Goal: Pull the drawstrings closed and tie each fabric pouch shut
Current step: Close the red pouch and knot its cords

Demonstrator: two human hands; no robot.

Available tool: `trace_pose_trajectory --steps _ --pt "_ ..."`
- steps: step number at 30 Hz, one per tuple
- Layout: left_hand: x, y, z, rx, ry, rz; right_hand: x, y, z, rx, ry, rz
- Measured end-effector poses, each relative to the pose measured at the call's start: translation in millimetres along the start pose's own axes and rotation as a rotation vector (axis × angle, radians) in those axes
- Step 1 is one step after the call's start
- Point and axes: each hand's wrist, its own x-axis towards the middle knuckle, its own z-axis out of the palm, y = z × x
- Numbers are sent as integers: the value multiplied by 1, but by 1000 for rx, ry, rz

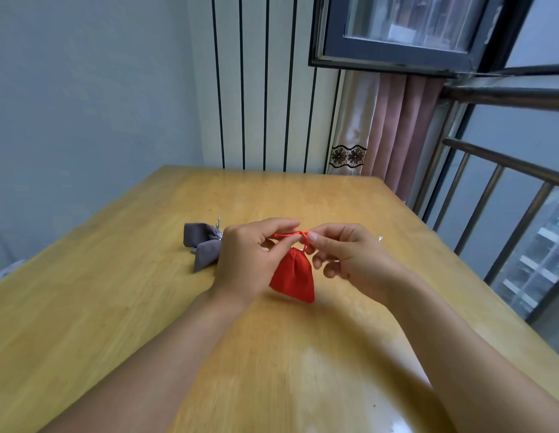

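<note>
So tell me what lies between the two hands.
Head view: the red drawstring, pinched by left hand and right hand, with the red pouch hanging below.

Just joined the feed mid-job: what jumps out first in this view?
The red pouch hangs at the centre above the wooden table, its neck gathered, while the left hand and right hand pinch its red drawstring between them. Behind the left hand lies a grey pouch, cinched at its middle.
</note>
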Motion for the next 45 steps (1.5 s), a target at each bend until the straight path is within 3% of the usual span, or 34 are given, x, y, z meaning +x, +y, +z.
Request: trace_pose_trajectory --steps 4,10,13,15,18,22,28,33,37,40,45 --pt "4 -10 0 -92 -117 -176 1 0 -1 136 -2 11" --pt "9 -10 -1 -160 -206 -293 5 0 0 794 5 75" --pt "14 -10 -3 -472 -215 -534 7 1 -2 938 12 72" --pt "18 -12 -5 -703 -193 -668 9 0 -3 848 48 93" --pt "19 -16 -4 -765 -159 -708 13 -4 -5 729 167 63" --pt "15 -14 -2 -616 -269 -618 10 -2 -4 501 205 30" --pt "6 -12 3 -381 -417 -567 9 2 6 439 99 35" --pt "-1 -19 6 -71 -427 -419 8 4 6 396 87 52" --pt "-1 -18 6 -202 -550 -468 10 6 7 358 70 54" --pt "1 -16 4 -259 -543 -438 10 8 3 299 61 -15" --pt "5 -19 2 -170 -409 -334 8 8 -11 -487 123 -186"
